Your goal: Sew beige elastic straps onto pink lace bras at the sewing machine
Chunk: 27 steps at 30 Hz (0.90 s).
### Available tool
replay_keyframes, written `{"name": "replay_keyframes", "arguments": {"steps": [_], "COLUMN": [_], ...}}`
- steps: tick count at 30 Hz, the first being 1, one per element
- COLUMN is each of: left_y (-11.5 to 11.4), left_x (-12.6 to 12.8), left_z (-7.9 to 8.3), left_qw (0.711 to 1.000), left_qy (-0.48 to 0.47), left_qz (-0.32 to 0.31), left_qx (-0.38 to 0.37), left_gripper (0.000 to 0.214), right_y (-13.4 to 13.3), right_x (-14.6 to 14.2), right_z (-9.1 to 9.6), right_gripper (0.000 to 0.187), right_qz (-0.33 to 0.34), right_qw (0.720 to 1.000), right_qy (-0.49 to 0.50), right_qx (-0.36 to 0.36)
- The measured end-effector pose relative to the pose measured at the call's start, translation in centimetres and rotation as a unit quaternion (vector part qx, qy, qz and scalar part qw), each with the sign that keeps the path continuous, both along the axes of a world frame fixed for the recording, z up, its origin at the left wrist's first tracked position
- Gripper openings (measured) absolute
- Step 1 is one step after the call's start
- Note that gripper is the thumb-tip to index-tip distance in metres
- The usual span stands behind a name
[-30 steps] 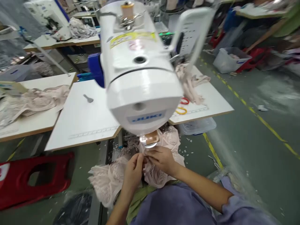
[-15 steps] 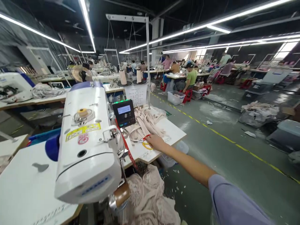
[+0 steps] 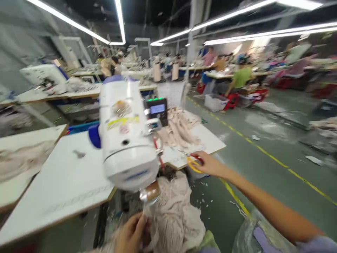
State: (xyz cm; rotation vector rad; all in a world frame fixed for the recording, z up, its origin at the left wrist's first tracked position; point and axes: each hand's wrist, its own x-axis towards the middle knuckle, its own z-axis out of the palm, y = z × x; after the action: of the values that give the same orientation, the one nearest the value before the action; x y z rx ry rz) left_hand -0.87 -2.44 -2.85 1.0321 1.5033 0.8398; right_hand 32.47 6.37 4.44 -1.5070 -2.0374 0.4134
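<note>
A white sewing machine (image 3: pixel 123 137) stands on a white table (image 3: pixel 60 189) in front of me. Pale pink lace fabric (image 3: pixel 173 214) hangs bunched below its needle end. My left hand (image 3: pixel 131 233) grips that fabric at the bottom of the view, fingers closed. My right hand (image 3: pixel 209 164) reaches out to the table's right edge and is closed on scissors with red and yellow handles (image 3: pixel 194 161). A heap of pink pieces (image 3: pixel 180 130) lies on the table behind the scissors. The picture is smeared by motion.
A control box with a lit screen (image 3: pixel 157 109) sits beside the machine. More tables with fabric stand at the left (image 3: pixel 23 165). A green floor with a yellow line (image 3: pixel 263 151) runs to the right. Other people (image 3: pixel 240 79) work at far tables.
The view swung up from my lap and then dipped slightly. My right hand left the fabric, reached to the table edge and took the scissors. My left hand stays on the fabric.
</note>
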Motion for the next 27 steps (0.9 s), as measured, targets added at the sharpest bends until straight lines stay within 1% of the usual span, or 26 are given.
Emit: {"name": "replay_keyframes", "arguments": {"steps": [1, 3, 5, 8, 10, 12, 14, 17, 19, 22, 25, 27], "left_y": [-0.3, -0.3, -0.1, -0.1, -0.5, -0.8, -1.0, -1.1, -1.2, -1.1, -1.0, -0.9], "left_x": [0.1, 0.1, 0.0, -0.1, -0.1, -0.1, -0.1, -0.1, -0.1, -0.1, -0.5, -0.9], "left_z": [0.4, 1.2, 1.7, 2.4, 2.7, 2.9, 2.9, 2.6, 2.3, 2.3, 2.7, 3.0], "left_qw": [0.999, 0.988, 0.972, 0.961, 0.963, 0.968, 0.975, 0.985, 0.99, 0.994, 0.995, 0.995], "left_qy": [-0.051, -0.148, -0.22, -0.259, -0.257, -0.241, -0.213, -0.166, -0.135, -0.105, -0.1, -0.098], "left_qz": [-0.002, 0.029, 0.05, 0.061, 0.046, 0.02, -0.003, -0.026, -0.033, -0.028, -0.015, -0.006], "left_qx": [-0.01, -0.037, -0.062, -0.078, -0.073, -0.063, -0.055, -0.047, -0.039, -0.024, -0.021, -0.015], "left_gripper": [0.052, 0.054, 0.05, 0.047, 0.045, 0.043, 0.042, 0.04, 0.034, 0.026, 0.031, 0.038], "right_y": [-0.9, -2.7, -4.8, -8.2, -9.8, -10.6, -10.5, -9.7, -9.2, -8.9, -9.4, -9.9], "right_x": [0.1, -0.1, -1.1, -3.8, -6.0, -8.0, -9.4, -10.7, -11.1, -11.0, -10.3, -10.0], "right_z": [-0.7, -2.1, -3.2, -4.1, -4.5, -5.0, -5.5, -6.1, -6.3, -6.4, -6.5, -6.7], "right_gripper": [0.028, 0.032, 0.037, 0.036, 0.035, 0.036, 0.037, 0.037, 0.037, 0.035, 0.033, 0.035], "right_qz": [0.024, 0.04, 0.058, 0.13, 0.165, 0.183, 0.195, 0.211, 0.221, 0.241, 0.232, 0.203], "right_qw": [0.999, 0.993, 0.989, 0.984, 0.982, 0.981, 0.98, 0.977, 0.974, 0.967, 0.965, 0.969], "right_qy": [0.004, -0.002, -0.011, -0.006, -0.008, -0.012, -0.011, -0.008, -0.007, 0.01, 0.055, 0.092], "right_qx": [-0.033, -0.111, -0.133, -0.122, -0.092, -0.06, -0.039, -0.034, -0.046, -0.084, -0.113, -0.106]}}
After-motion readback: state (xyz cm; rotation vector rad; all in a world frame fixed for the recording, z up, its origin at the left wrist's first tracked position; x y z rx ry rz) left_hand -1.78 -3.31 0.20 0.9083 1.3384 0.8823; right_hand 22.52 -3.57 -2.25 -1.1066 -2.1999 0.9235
